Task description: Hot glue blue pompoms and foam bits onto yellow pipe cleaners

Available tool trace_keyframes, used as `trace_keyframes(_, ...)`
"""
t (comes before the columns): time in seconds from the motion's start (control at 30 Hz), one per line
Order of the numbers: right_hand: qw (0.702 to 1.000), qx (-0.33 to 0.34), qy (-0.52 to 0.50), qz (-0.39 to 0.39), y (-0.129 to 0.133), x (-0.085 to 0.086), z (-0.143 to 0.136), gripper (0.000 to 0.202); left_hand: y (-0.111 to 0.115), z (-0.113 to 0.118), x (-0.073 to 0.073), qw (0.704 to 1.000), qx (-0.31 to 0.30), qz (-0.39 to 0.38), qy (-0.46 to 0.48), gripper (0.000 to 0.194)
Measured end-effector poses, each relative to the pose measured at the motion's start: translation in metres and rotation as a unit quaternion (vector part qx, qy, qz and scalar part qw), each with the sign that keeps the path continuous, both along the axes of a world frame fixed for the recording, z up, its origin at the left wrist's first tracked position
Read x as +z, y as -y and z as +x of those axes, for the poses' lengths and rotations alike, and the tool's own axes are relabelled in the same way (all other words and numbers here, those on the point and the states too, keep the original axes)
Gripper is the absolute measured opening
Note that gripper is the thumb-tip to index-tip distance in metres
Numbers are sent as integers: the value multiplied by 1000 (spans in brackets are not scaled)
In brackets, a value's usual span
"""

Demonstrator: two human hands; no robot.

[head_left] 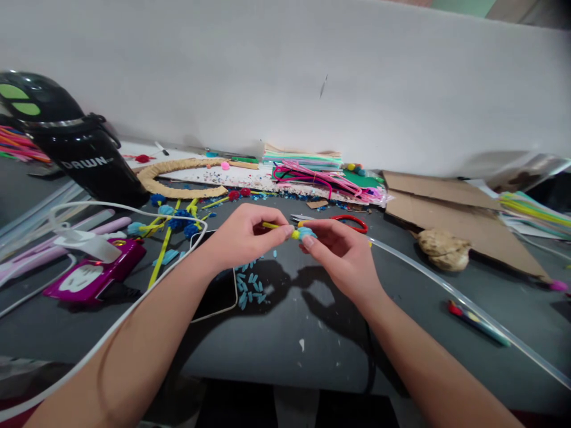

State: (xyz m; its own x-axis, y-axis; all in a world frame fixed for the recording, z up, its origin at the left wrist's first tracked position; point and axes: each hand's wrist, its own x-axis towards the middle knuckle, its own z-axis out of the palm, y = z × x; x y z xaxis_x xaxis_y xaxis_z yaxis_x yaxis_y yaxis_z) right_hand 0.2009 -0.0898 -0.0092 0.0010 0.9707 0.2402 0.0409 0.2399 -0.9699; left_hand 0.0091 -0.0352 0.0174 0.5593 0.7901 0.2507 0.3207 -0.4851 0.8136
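Over the middle of the desk, my left hand [250,238] pinches a yellow fuzzy stem [271,225], which looks like pipe cleaner, between thumb and fingers. At the stem's right end is a small light-blue flower head [307,232] with yellow at its base. My right hand [342,252] grips this flower head with thumb and fingertips, partly covering it. Loose light-blue snippets [250,285] lie on the desk below my left hand, beside a phone [216,300] that my left forearm partly hides. Just behind my right hand lie scissors [352,222] with red handles.
Blue and yellow fuzzy flowers [178,221] lie left, near a magenta power unit [96,270] with a white cable. A black bottle [84,154] stands behind. Pink pipe cleaners [321,177] lie at the back; cardboard [459,217], a stone-like lump [444,249] and a clear tube [428,273] lie right.
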Motion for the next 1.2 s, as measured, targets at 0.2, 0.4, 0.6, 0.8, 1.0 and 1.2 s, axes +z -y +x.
trace_keyframes(0.2, 1000, -13, 21, 4, 0, -2, -1, 24, 0, 1, -1, 1000, 2, 2, -11, 24)
trace_keyframes(0.4, 1000, -12, 13, -17, 0, -1, -1, 23, 0, 0, -1, 999, -10, -20, -28, 28)
trace_keyframes(0.6, 999, -3, 7, -48, -4, 1, 3, 31, -12, -6, -4, 999, 3, 8, -45, 26)
trace_keyframes(0.8, 933, 184, 292, -107, 0, 7, 21, 39, -27, -13, -13, 994, 107, 18, -16, 34)
trace_keyframes(1.0, 785, 112, 606, -60, 4, 11, 36, 55, -33, -13, -21, 992, 124, 25, 16, 37)
trace_keyframes(1.2, 694, 16, 699, -172, 7, 20, 46, 58, -38, -14, -22, 987, 103, 20, 125, 27)
